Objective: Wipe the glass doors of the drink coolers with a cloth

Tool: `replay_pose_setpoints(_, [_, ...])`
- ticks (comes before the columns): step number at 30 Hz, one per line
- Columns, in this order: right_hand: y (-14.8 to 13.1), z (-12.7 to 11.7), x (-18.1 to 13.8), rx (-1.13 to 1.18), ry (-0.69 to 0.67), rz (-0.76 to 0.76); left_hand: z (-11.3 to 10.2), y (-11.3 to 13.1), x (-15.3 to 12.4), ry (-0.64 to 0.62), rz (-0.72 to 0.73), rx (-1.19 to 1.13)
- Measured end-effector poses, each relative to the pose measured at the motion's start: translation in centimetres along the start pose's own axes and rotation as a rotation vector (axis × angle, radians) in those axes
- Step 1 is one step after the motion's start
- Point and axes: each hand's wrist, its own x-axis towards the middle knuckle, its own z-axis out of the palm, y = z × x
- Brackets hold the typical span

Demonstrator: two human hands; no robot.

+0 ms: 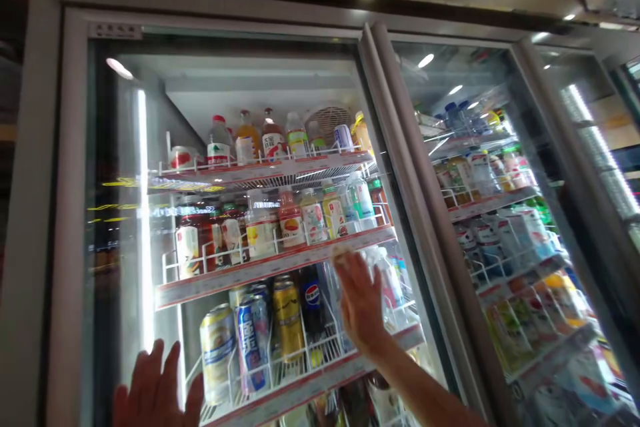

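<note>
My left hand (pixel 155 390) is raised at the lower left in front of the glass door (pixel 125 320), fingers apart and holding nothing. Toward the middle, my right hand (pixel 363 300) reaches up against the same door, blurred by motion. A small pale thing (pixel 342 253), perhaps a folded cloth, shows at its fingertips; its kind is unclear. Whether the left palm touches the glass I cannot tell. Behind the door, a white and gold can (pixel 218 353) and a blue can (pixel 253 343) stand near my left hand. A dark Pepsi bottle (pixel 312 297) is left of my right hand.
The glass door belongs to a lit drinks cooler with wire-fronted shelves (pixel 280 260) of bottles and cans. A metal door frame (pixel 415 193) runs down its right side. Beyond it, a second glass door (pixel 480 227) shows more stocked shelves. Lights reflect in the glass.
</note>
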Motion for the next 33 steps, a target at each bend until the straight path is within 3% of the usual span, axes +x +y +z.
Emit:
replay_pose_setpoints(2, [-0.3, -0.1, 0.1, 0.063, -0.096, -0.190, 0.0, 0.0, 0.0, -0.015, -0.017, -0.004])
replay_pose_setpoints(3, [-0.4, -0.1, 0.2, 0.061, -0.074, -0.166, 0.0, 0.0, 0.0, -0.023, -0.032, -0.009])
replay_pose_setpoints(6, [-1.0, 0.0, 0.4, -0.007, 0.103, 0.139, 0.0, -0.1, -0.2, -0.025, -0.034, -0.016])
replay_pose_setpoints(7, [-1.4, 0.1, 0.4, -0.002, 0.110, 0.144, 0.0, -0.1, -0.3, -0.023, -0.024, -0.015])
replay_pose_setpoints(10, [-2.4, 0.3, -0.4, 0.086, -0.034, -0.149, -0.1, -0.1, -0.4, -0.018, -0.040, -0.007])
replay_pose_setpoints(11, [-2.5, 0.3, -0.7, 0.095, -0.061, -0.185, -0.1, 0.0, -0.4, -0.018, -0.051, -0.006])
replay_pose_setpoints(12, [-2.4, 0.2, -1.0, 0.078, -0.051, -0.138, -0.1, 0.1, -0.3, -0.012, -0.056, -0.009])
replay_pose_setpoints(15, [-1.5, -0.1, -2.2, -0.059, 0.117, 0.212, -0.1, 0.2, -0.1, 0.014, -0.032, -0.026])
replay_pose_setpoints(16, [-1.3, -0.2, -2.6, -0.078, 0.129, 0.229, 0.0, 0.2, 0.0, 0.025, -0.021, -0.035])
replay_pose_setpoints(20, [-0.4, -0.8, -4.3, -0.016, -0.030, -0.080, -0.1, 0.1, 0.3, 0.033, -0.020, -0.057])
replay_pose_setpoints(21, [0.0, -0.9, -4.4, -0.036, -0.005, -0.051, -0.1, 0.1, 0.4, 0.031, -0.018, -0.058])
replay_pose_setpoints(24, [1.1, -1.2, -4.6, -0.164, 0.175, 0.249, -0.1, 0.0, 0.4, 0.035, -0.022, -0.054])
replay_pose_setpoints(25, [1.2, -1.2, -4.8, -0.168, 0.172, 0.264, -0.1, 0.0, 0.4, 0.037, -0.020, -0.052])
replay_pose_setpoints(29, [0.6, -1.4, -5.7, -0.010, -0.054, -0.019, -0.1, 0.3, 0.5, 0.054, 0.013, -0.024])
replay_pose_setpoints(30, [0.6, -1.4, -5.8, -0.011, -0.033, 0.001, -0.1, 0.3, 0.5, 0.059, 0.026, -0.017])
replay_pose_setpoints(33, [0.6, -1.4, -5.9, -0.109, 0.145, 0.265, 0.0, 0.2, 0.4, 0.083, 0.051, 0.005])
